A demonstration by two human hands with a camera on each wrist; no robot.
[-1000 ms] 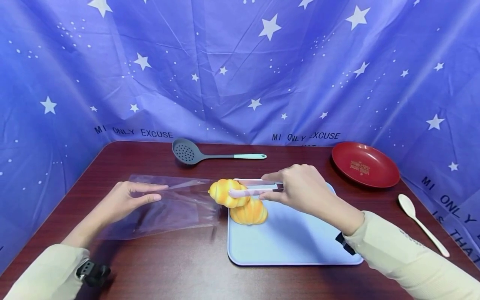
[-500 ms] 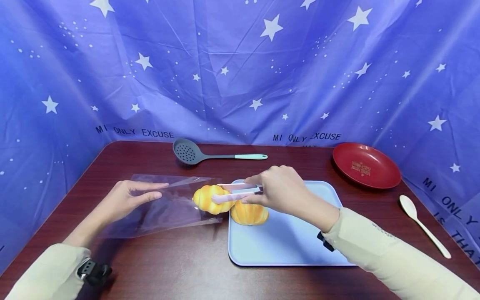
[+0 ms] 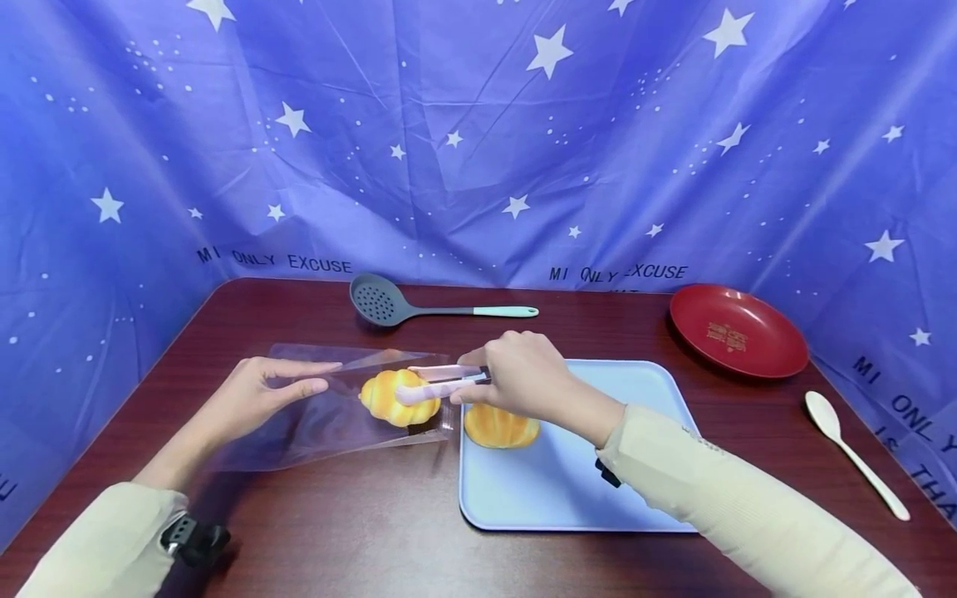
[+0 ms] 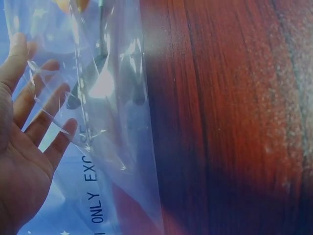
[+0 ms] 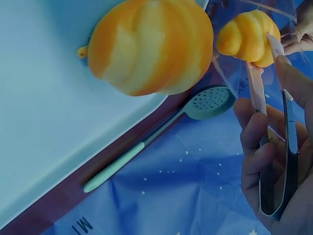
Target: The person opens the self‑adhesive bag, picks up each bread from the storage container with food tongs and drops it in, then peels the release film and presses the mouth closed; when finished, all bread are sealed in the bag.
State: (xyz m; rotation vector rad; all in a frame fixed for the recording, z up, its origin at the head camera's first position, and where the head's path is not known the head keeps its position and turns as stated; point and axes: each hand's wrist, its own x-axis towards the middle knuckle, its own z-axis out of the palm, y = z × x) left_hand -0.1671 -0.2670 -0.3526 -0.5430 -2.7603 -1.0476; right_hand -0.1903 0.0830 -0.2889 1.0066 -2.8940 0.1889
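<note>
In the head view my right hand (image 3: 523,378) grips a pair of tongs (image 3: 439,388) with pale pink tips and dark metal arms. Between the tips is a yellow-orange croissant (image 3: 385,399), inside the mouth end of a clear plastic bag (image 3: 314,440). My left hand (image 3: 242,397) is at the bag's other side, thumb and forefinger straight and apart. The left wrist view shows its fingers spread, with the film of the bag (image 4: 115,127) lying over them. A second croissant (image 3: 499,430) rests on the left part of the light blue tray (image 3: 591,507), partly behind my right hand.
A grey slotted skimmer (image 3: 377,301) with a mint handle lies at the back of the dark wooden table (image 3: 359,531). A red plate (image 3: 736,332) stands at the back right, and a cream spoon (image 3: 860,465) lies at the right edge. Starry blue cloth (image 3: 463,191) hangs behind.
My right hand has moved left with the tongs, carrying the croissant from above the tray's edge into the bag. The left hand has stayed nearly still.
</note>
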